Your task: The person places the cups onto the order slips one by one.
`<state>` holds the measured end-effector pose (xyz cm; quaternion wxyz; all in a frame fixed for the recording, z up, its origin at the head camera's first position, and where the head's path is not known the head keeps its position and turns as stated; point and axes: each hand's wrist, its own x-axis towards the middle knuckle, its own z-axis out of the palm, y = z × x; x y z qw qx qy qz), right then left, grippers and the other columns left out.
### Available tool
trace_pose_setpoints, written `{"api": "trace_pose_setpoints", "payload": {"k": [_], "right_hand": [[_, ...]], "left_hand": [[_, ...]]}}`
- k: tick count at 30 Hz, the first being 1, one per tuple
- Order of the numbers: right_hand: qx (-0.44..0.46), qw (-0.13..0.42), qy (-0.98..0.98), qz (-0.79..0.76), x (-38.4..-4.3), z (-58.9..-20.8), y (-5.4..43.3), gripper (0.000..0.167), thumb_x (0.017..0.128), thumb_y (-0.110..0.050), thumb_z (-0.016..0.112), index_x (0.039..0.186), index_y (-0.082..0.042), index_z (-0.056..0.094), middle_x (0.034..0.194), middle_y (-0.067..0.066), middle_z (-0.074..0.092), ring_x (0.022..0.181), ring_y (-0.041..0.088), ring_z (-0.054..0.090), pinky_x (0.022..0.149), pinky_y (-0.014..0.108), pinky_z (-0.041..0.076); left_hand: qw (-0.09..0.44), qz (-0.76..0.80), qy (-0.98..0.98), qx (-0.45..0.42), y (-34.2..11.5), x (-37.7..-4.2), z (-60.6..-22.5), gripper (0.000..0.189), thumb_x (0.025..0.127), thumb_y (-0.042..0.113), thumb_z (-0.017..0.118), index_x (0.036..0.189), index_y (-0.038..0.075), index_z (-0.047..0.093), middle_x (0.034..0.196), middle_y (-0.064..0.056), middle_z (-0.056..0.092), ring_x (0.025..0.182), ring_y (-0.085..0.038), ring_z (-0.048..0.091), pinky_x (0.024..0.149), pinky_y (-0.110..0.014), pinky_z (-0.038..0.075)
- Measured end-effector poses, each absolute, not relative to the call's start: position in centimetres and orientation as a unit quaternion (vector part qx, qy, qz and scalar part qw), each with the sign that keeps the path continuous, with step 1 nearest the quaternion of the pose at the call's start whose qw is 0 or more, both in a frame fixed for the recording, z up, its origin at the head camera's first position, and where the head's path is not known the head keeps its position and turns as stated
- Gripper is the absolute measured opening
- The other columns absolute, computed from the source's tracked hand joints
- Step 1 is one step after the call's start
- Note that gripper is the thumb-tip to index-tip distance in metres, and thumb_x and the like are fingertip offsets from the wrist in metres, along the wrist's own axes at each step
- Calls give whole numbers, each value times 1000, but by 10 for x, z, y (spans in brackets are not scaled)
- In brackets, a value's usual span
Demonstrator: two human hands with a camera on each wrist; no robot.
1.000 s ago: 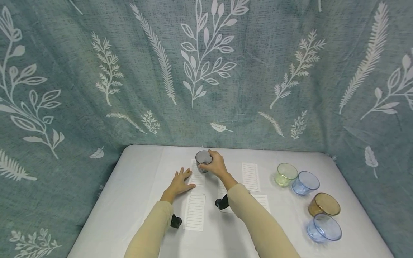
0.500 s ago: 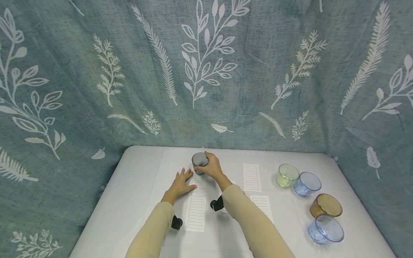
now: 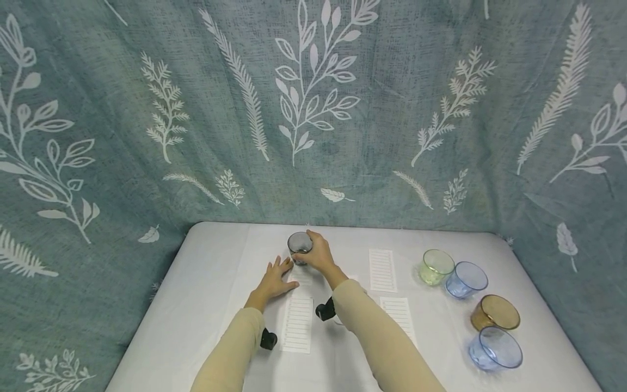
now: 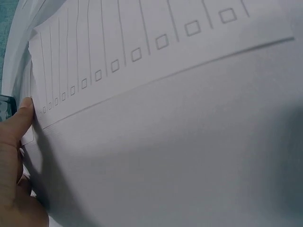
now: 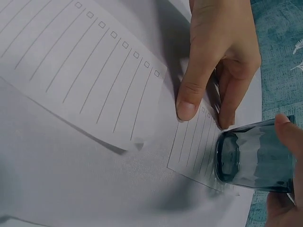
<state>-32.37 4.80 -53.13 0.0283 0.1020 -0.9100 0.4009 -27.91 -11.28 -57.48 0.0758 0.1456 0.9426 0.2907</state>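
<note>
A grey drinking glass (image 3: 299,243) stands at the far end of a lined paper sheet (image 3: 302,277) in the head view. My right hand (image 3: 319,253) grips its side, thumb and fingers around the wall near the rim. The right wrist view shows the glass (image 5: 255,156) with its base over the sheet's far end. My left hand (image 3: 275,279) lies with spread fingers at the sheet's left side, fingertips close to the glass. In the left wrist view only part of the left hand (image 4: 16,156) shows, beside a lined sheet with small checkboxes.
Another lined sheet (image 3: 297,325) lies nearer me; two more, a back sheet (image 3: 382,270) and a front sheet (image 3: 398,313), lie to the right. At the right stand a green glass (image 3: 435,268), a blue glass (image 3: 464,280), an amber glass (image 3: 493,312) and a second blue glass (image 3: 495,349).
My right hand has shifted the grey glass a little to the left, towards the left hand's fingertips. The left hand has stayed in place on the table.
</note>
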Motion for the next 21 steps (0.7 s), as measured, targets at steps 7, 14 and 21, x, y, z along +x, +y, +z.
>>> {"api": "trace_pose_setpoints", "payload": {"k": [7, 14, 21], "right_hand": [[111, 34, -910, 398, -323, -537, 45, 85, 74, -26, 82, 138, 8, 38, 142, 24, 40, 131, 39, 38, 109, 47, 33], [99, 21, -910, 403, -321, -536, 46, 88, 74, -28, 81, 140, 8, 35, 143, 25, 38, 132, 39, 37, 110, 47, 32], [97, 6, -893, 439, -313, -532, 59, 89, 74, -25, 81, 141, 9, 32, 144, 27, 36, 132, 40, 36, 109, 48, 33]], "left_hand": [[72, 291, 943, 148, -112, -280, -577, 70, 83, 32, 71, 139, 2, 43, 149, -17, 32, 139, -44, 16, 111, -62, 13], [76, 292, 944, 137, -112, -280, -577, 69, 82, 33, 71, 139, 3, 44, 150, -16, 32, 139, -45, 16, 110, -63, 15], [74, 289, 945, 136, -112, -282, -580, 68, 83, 33, 71, 137, 1, 45, 149, -16, 33, 140, -43, 16, 110, -63, 15]]}}
